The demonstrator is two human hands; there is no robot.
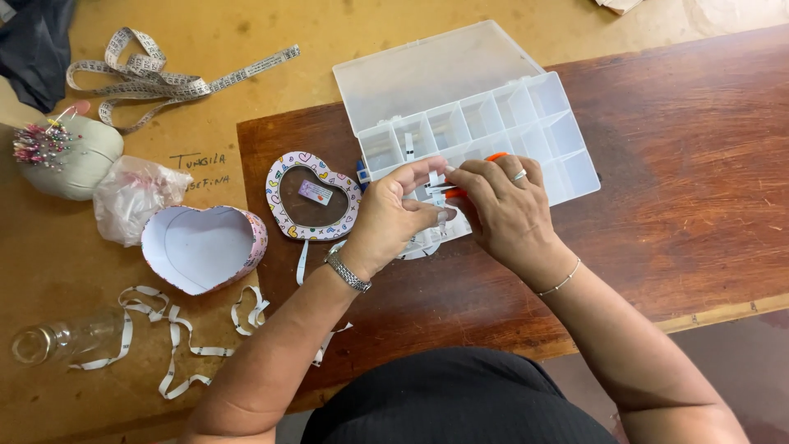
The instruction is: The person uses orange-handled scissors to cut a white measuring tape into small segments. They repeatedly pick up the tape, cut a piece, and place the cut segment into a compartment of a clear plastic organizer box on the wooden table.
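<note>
Nearest, loose white ribbon strips (177, 341) trail over the tabletop (699, 205) beside a clear glass jar (49, 339) lying on its side; the person's dark clothing fills the bottom edge. Above them sits an open heart-shaped box (201, 247), its patterned lid (312, 197) flat beside it with a small label inside. The left hand (394, 214) has its grip pinched on a narrow white strip (433, 182); the right hand (505, 205) is closed round an orange-handled tool (496, 156), mostly hidden under the fingers, so I cannot tell what kind; both meet over the near edge of a clear compartment organiser (493, 123), lid open behind. What lies beneath the hands is hard to make out. Farther left: a crumpled plastic bag (136, 197), a pincushion (66, 156), a measuring tape (156, 74); a dark cloth (33, 45) is cut off at the corner.
</note>
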